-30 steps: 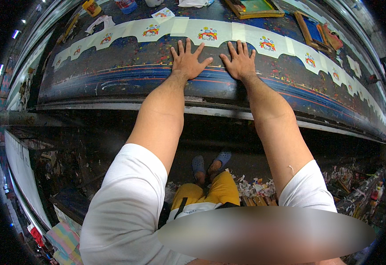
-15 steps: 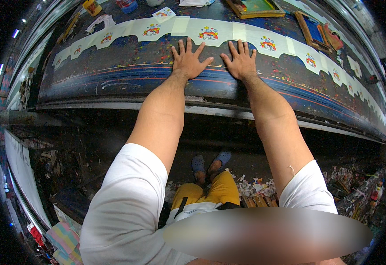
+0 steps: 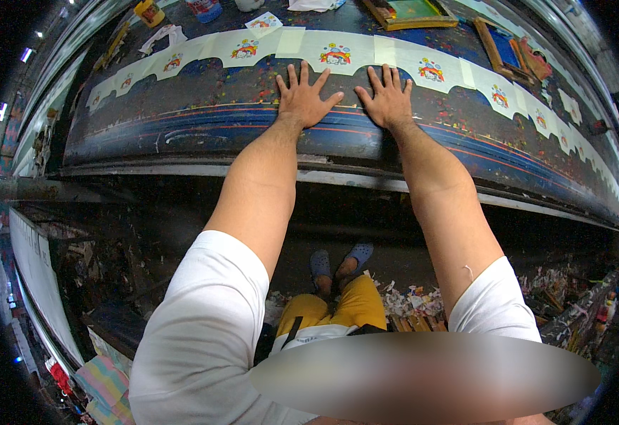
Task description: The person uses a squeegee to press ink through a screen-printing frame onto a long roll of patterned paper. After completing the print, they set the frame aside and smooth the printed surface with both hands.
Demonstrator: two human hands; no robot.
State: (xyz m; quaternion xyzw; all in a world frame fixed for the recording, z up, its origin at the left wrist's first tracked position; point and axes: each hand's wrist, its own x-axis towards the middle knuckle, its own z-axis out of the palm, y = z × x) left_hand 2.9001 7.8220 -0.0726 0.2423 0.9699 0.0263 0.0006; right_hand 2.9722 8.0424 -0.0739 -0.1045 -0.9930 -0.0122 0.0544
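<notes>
My left hand (image 3: pixel 303 98) lies flat on the dark, paint-flecked table (image 3: pixel 210 117), fingers spread and holding nothing. Its fingertips reach to the lower edge of a white cut fabric piece (image 3: pixel 352 62) with a colourful cartoon print. Beside it my right hand (image 3: pixel 387 100) rests the same way, palm down with fingers apart, tips close to that row's edge. More printed white pieces run along the table in a line, such as one (image 3: pixel 430 69) to the right and another (image 3: pixel 244 49) to the left. Pale strips (image 3: pixel 385 49) lie between them.
Wooden-framed printing screens lie at the back, one with a green mesh (image 3: pixel 412 10) and one blue (image 3: pixel 502 49). Paint tubs (image 3: pixel 149 13) and a crumpled white cloth (image 3: pixel 164 38) sit at the far left. Fabric scraps (image 3: pixel 412 301) litter the floor under the table's front edge (image 3: pixel 352 177).
Both hands stay spread on the table in the same places. The whole view has shifted very slightly.
</notes>
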